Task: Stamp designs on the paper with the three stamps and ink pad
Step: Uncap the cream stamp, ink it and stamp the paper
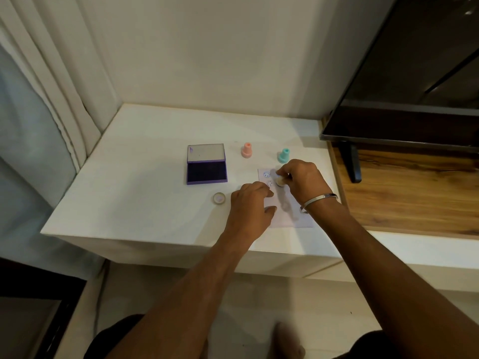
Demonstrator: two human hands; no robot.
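Left hand (250, 203) flat on paper (287, 216); right hand (298, 177) grips cream stamp (280, 181), pink stamp (246, 150) behind.

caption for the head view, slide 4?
Right hand presses a stamp onto paper steadied by the left hand, beside the open ink pad.

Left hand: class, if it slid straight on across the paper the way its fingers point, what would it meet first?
Probably the cream stamp held in the right hand; the left hand points up and right toward it across the paper, though depth is hard to judge.
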